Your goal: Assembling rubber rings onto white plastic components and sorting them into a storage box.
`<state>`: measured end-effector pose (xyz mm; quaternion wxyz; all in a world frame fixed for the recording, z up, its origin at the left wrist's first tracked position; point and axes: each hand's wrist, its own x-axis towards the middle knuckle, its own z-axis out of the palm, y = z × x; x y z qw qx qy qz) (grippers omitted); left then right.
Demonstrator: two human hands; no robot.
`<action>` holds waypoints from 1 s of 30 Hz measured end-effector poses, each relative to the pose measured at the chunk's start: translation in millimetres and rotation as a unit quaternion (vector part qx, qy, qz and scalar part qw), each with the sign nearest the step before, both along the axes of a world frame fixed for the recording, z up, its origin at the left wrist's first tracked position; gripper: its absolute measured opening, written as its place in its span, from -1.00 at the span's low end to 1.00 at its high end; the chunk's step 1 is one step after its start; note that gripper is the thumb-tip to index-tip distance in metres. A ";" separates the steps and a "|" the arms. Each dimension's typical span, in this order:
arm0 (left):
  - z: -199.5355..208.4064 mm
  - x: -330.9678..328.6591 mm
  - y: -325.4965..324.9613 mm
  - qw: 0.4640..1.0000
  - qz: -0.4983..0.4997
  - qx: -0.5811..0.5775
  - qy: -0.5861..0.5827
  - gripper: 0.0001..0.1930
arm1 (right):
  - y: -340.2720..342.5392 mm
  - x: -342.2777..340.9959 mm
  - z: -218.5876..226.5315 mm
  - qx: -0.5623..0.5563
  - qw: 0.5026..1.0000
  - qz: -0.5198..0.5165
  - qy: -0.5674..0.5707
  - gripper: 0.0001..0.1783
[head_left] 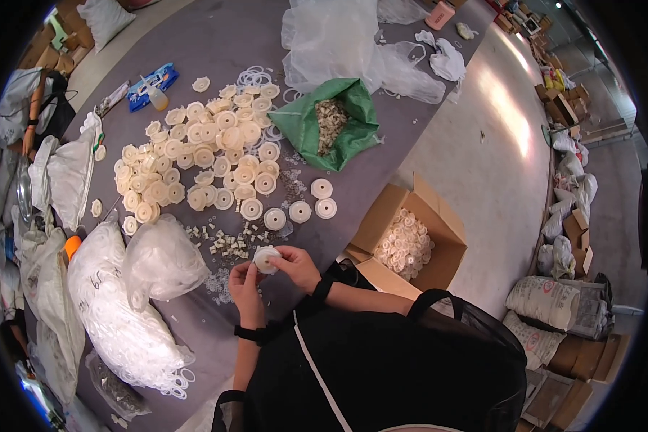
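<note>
Close to my body, a round white plastic disc [267, 258] with a hole in its middle is held up between both hands. My right hand [300, 268] pinches its right side with thumb and fingers. At the lower left edge, the fingertips of my left hand [245, 289] are closed on the disc; whether they also hold a small part is hidden. Just beyond lie small cream plastic pieces [230, 245] in a loose heap. Tiny clear rings [219, 282] are scattered beside my left hand. Several finished-looking white discs [300, 211] sit in a group farther off.
A wide heap of cream discs [225, 137] covers the grey table's middle. A green sack [360, 119] of small pieces stands at the back. Clear bags [164, 259] and a bag of white rings [115, 302] lie left. Right of the table is a cardboard box [443, 252] holding white parts.
</note>
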<state>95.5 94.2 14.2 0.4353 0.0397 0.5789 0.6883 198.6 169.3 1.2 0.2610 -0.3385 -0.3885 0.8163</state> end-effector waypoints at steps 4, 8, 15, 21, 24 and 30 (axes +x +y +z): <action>-10.4 -3.6 -1.9 0.999 -0.016 0.022 -0.028 -0.89 | 4.5 3.2 3.9 -0.072 0.997 0.043 0.003 -0.72; -10.3 -3.6 4.5 0.987 -0.029 0.057 -0.149 -0.82 | 10.6 1.9 2.4 -0.102 0.994 0.037 0.001 -0.69; -3.9 4.8 13.6 0.981 -0.154 0.115 0.011 -0.65 | 15.0 -0.7 -7.9 -0.235 0.971 -0.035 0.026 -0.67; -14.0 7.2 19.7 0.989 -0.114 0.091 -0.001 -0.61 | 14.4 0.3 -4.8 -0.249 0.966 -0.028 0.058 -0.69; -18.4 -3.8 25.4 0.972 -0.118 0.124 -0.164 -0.61 | 17.8 7.6 -6.4 -0.236 0.966 0.004 0.102 -0.68; -38.8 -14.9 56.0 0.957 -0.156 0.083 -0.228 -0.76 | 45.5 26.2 -20.4 -0.218 0.974 -0.035 0.041 -0.67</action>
